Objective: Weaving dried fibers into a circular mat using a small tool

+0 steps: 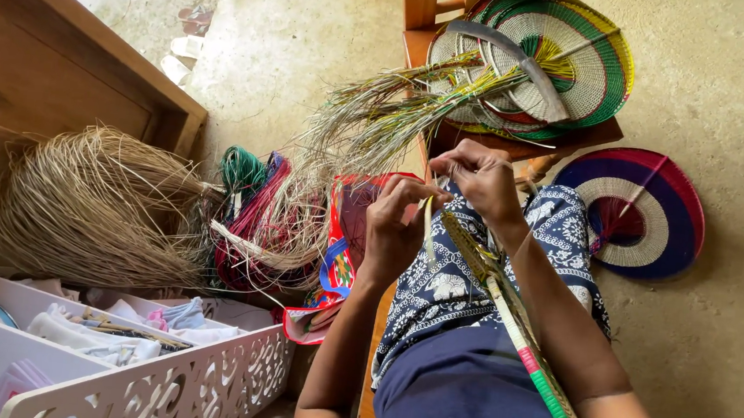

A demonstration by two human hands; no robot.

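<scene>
A woven strip (505, 312) is being worked across the lap, and the weave looks only partly built: the stretch running down toward the camera is already bound, with green and pink wrapping near its lower end, while the far end beyond the hands is left as a loose spray of grass strands (370, 120) not yet taken in. By that showing, a good length is judged to remain. The left hand (397, 229) is closed in a pinch on a pale single strand (428, 227), held upright just beside the strip's working end. The right hand (485, 181) is curled over the top of the strip, fingers drawn together on the fibres there; exactly what is gripped under them cannot be told. The strip thus lies between and under both hands, touching each, resting on the patterned cloth (464, 278) over the knee. Finished round fans (547, 64) are stacked on a wooden stool beyond, another fan (637, 212) lies on the floor to the right, and bundled dry fibre (94, 205) sits well off to the left.
</scene>
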